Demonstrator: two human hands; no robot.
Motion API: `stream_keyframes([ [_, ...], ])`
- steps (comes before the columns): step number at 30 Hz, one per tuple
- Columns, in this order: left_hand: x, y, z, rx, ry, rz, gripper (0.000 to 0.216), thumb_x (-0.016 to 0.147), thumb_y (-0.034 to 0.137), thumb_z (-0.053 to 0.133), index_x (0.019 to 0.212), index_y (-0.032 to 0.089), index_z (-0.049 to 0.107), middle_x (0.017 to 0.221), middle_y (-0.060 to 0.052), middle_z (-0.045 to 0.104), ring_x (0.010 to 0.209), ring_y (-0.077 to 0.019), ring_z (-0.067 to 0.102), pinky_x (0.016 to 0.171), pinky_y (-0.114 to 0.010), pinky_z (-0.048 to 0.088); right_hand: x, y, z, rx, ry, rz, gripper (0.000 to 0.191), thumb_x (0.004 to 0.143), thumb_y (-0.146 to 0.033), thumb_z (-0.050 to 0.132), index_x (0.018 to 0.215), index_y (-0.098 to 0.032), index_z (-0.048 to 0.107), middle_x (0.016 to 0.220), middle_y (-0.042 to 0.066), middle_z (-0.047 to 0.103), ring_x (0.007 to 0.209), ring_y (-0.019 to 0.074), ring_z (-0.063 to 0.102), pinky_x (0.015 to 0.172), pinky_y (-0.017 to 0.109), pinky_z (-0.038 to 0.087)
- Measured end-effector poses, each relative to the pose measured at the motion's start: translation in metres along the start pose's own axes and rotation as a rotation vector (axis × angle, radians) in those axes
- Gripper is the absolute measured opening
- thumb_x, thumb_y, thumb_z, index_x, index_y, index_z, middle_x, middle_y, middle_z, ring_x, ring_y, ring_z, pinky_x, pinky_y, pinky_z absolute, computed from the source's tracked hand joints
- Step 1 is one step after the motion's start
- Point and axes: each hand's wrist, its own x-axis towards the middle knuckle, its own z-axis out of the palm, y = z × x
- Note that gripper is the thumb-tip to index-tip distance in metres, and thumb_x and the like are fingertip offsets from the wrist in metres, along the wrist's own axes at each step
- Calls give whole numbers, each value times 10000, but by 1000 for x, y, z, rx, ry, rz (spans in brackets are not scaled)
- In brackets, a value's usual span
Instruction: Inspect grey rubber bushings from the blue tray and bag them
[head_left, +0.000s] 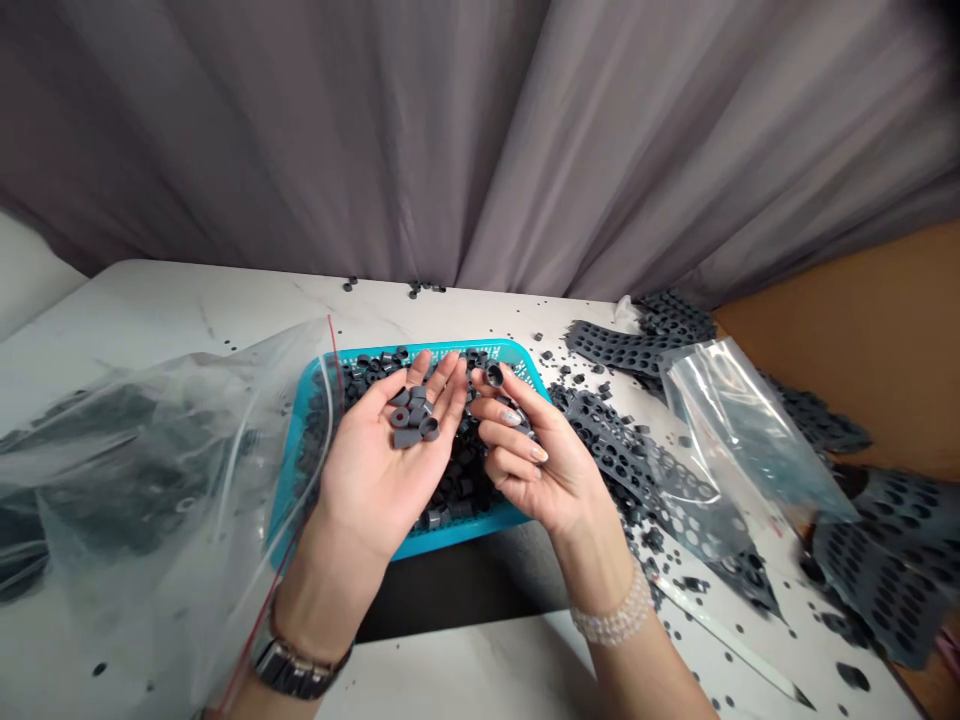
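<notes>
— So, where are the rings?
— A few grey rings (pixel 412 415) lie on the open left hand (pixel 382 465), above the blue tray (pixel 450 535) mid-desk; the right hand (pixel 536 460) pinches one ring (pixel 494 375)
— Handling?
— Light, stiff, probably rolly; pinch the rim

A single head-worn camera looks forward and steeply down from close above the white worktop (pixel 187 310), facing a grey curtain (pixel 480 140) behind it; the person's forearms enter from the bottom edge.

The open left hand (pixel 390 455) cups small grey rubber rings (pixel 413 414); the right hand (pixel 536 455) pinches one ring (pixel 494 375) over the turquoise plastic basket (pixel 517 352).
</notes>
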Motion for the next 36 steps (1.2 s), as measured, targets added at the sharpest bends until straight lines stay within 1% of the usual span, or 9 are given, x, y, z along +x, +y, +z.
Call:
stream_keyframes([
  [3, 5, -1, -5, 29, -6, -18, 225, 910, 126, 363, 952, 115, 584, 922, -99, 639, 938, -176, 651, 786, -292, 571, -1, 6, 6, 28, 30, -39, 313, 958, -333, 378, 799, -117, 540, 525, -81, 448, 302, -20, 274, 276, 99, 206],
  [5, 8, -2, -8, 99, -53, -27, 198, 893, 112, 391, 908, 112, 588, 812, -63, 609, 757, -127, 638, 622, -213, 556, -2, 11, 11, 11, 66, -86, 309, 946, -354, 410, 808, -116, 550, 522, -85, 452, 298, -23, 263, 271, 101, 198],
  [8, 9, -1, -12, 189, -157, -73, 177, 873, 100, 426, 874, 98, 602, 639, 6, 493, 496, -56, 486, 347, -131, 361, -2, 18, 16, -31, 132, -170, 284, 924, -326, 472, 722, -135, 531, 490, -96, 417, 295, -20, 250, 267, 105, 178],
  [10, 8, 0, -13, 235, -230, -118, 178, 873, 113, 442, 899, 94, 617, 601, 34, 430, 421, -32, 379, 290, -125, 265, -2, 21, 19, -59, 157, -213, 295, 911, -300, 499, 659, -147, 503, 473, -100, 394, 294, -18, 234, 265, 106, 166],
  [13, 4, 1, -12, 334, -310, -149, 192, 870, 140, 485, 981, 119, 640, 586, 53, 396, 397, -18, 321, 279, -105, 234, -2, 24, 20, -100, 176, -267, 272, 880, -291, 550, 647, -157, 507, 471, -105, 386, 293, -17, 200, 260, 104, 154],
  [18, 1, 1, -9, 508, -338, -108, 212, 833, 142, 566, 1022, 167, 657, 585, 59, 391, 413, -11, 328, 299, -82, 219, 1, 28, 18, -150, 208, -319, 249, 827, -288, 618, 639, -166, 509, 471, -110, 377, 295, -17, 190, 258, 101, 160],
  [24, 4, 1, -13, 644, -353, -52, 52, 801, 157, 619, 823, 145, 665, 584, 65, 359, 435, -5, 306, 322, -78, 200, 4, 31, 14, -194, 235, -353, 242, 830, -312, 607, 661, -163, 520, 479, -105, 379, 301, -16, 199, 270, 106, 154],
  [27, 5, 1, -15, 666, -349, -36, 78, 801, 159, 617, 727, 137, 626, 586, 63, 360, 440, -8, 299, 324, -83, 197, 5, 32, 13, -209, 234, -358, 252, 833, -322, 603, 659, -160, 519, 483, -104, 376, 306, -16, 194, 274, 109, 148],
  [36, 5, 1, -13, 681, -324, -32, 109, 816, 157, 592, 711, 129, 588, 587, 59, 367, 442, -10, 285, 330, -93, 183, 6, 33, 15, -254, 230, -379, 255, 826, -309, 610, 649, -156, 509, 498, -100, 381, 322, -17, 199, 293, 119, 140],
])
